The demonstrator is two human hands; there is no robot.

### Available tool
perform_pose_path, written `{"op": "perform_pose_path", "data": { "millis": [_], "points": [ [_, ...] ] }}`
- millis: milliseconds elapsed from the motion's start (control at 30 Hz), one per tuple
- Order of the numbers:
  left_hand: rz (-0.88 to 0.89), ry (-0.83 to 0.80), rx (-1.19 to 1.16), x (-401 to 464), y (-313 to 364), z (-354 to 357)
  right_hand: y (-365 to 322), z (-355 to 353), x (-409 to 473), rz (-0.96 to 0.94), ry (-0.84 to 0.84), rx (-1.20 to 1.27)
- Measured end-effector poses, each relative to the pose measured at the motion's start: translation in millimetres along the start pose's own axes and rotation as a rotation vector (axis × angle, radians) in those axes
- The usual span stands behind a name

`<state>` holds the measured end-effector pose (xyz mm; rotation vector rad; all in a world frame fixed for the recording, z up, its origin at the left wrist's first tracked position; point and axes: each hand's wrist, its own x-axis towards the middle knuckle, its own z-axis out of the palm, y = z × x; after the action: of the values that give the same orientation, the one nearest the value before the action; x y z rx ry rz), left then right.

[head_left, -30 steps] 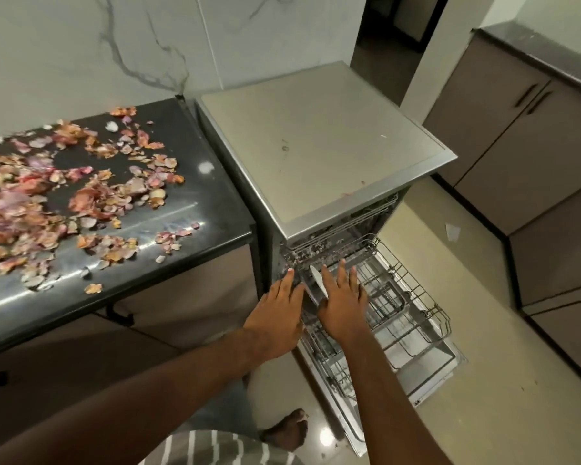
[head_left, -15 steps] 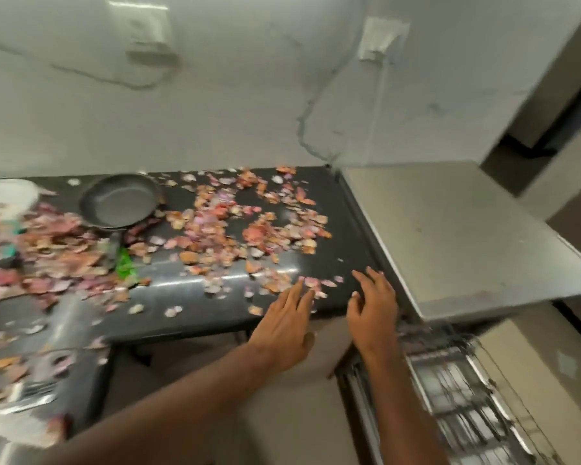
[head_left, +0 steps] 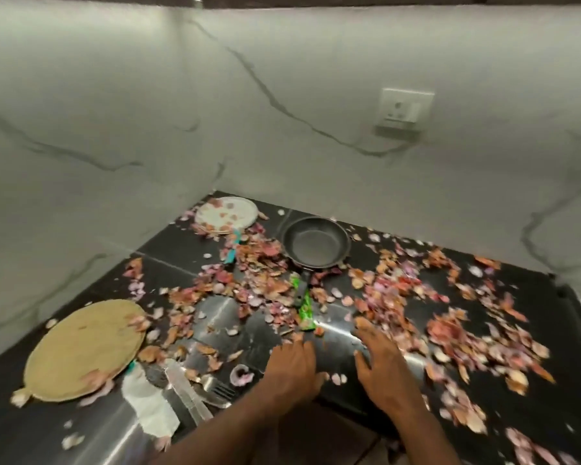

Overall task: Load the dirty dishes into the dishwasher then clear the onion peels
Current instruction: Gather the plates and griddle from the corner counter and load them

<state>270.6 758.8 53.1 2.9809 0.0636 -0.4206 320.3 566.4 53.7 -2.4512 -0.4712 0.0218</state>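
Pink and orange onion peels lie scattered over the black counter. A black frying pan sits at the back, its handle pointing toward me. A white plate with peels on it stands behind, to the pan's left. A round tan board lies at the front left, with forks and knives beside it. My left hand and right hand hover over the counter's front edge, fingers spread, holding nothing. The dishwasher is out of view.
A green wrapper lies by the pan handle, a teal-handled tool near the plate. A crumpled white paper sits at the front left. A marble wall with a socket backs the counter.
My view swung left from the open dishwasher rack to the counter. Both hands left the rack and now hover over the counter's front edge among the peels.
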Motion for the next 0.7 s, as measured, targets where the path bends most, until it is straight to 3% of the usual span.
{"op": "perform_pose_path", "data": {
  "millis": [333,467,700],
  "points": [
    [-0.128,-0.162,-0.088,19,16,-46,-11,10,92,-0.039,-0.545,-0.44],
    [-0.172,-0.18,-0.133,24,17,-54,-13,13,124,-0.069,-0.683,-0.488],
    [-0.161,-0.11,-0.16,50,7,-69,-25,16,171,-0.097,-0.744,-0.553]
  ]
}}
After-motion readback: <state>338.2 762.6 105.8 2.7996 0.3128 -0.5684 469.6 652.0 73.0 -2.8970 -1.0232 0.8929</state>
